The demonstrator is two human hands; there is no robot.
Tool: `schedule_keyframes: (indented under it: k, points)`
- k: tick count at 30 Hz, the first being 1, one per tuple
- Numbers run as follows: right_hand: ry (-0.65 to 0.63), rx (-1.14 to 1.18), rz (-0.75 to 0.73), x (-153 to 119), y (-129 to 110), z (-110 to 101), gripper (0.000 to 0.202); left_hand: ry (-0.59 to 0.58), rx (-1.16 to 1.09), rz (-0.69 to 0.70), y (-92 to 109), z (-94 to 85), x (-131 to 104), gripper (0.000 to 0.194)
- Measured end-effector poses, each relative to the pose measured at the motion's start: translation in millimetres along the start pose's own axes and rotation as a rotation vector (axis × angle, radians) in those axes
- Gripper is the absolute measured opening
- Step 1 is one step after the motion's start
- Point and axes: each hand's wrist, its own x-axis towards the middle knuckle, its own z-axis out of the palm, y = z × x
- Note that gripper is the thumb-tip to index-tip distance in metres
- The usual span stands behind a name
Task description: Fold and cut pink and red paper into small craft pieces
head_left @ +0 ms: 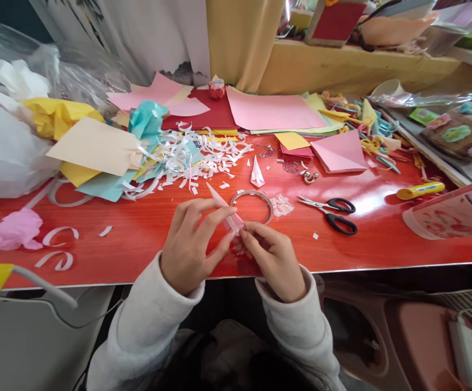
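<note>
Both hands meet at the near edge of the red table [382, 255], pinching a narrow folded strip of pale pink paper [226, 210]. The left hand [190, 244] closes thumb and forefinger on the strip's middle, while the right hand [274, 258] grips its near end between the fingertips. The strip slants up and away to the left, its far tip free above the tabletop, just in front of a thin metal ring [252, 205] lying flat on the table.

To crease a strip this narrow cleanly, it seems best to keep the two pinches close together, press the fold flat along its whole length with the thumb, and hold the edges lined up so the paper does not twist.

To the right of the ring lie black-handled scissors [333, 213], closed, and farther right a yellow glue stick [420, 190] on its side. A heap of white paper shreds [195, 155] sits beyond the hands, with coloured sheets in pink, cream, teal and yellow stacked behind it.

As for containers: a clear plastic bag [11, 98] at the far left holds crumpled white and yellow paper. At the right edge a patterned tub [451, 214] lies tipped; its contents cannot be made out. A white cup [387, 88] at the far right shows nothing inside from this angle.
</note>
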Motion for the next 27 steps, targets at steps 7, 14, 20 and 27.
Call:
schedule_keyframes:
  k: [7, 14, 20, 27]
  points:
    - [-0.004, 0.067, -0.070, 0.1, -0.9, -2.3, 0.014, -0.103, -0.074, -0.046, 4.3, -3.8, 1.7, 0.023]
    - [-0.107, 0.247, 0.103, 0.1, -3.4, -0.9, 0.017, -0.065, -0.155, -0.042, -0.3, -3.1, 0.6, 0.026]
    - [-0.122, 0.374, 0.157, -0.3, -2.9, -1.2, 0.019, 0.105, 0.070, 0.025, 4.5, -3.0, 0.8, 0.013]
    - [-0.062, 0.296, 0.102, -0.2, 0.2, 0.3, 0.020, 0.110, 0.314, 0.175, 7.8, -2.1, -2.9, 0.012]
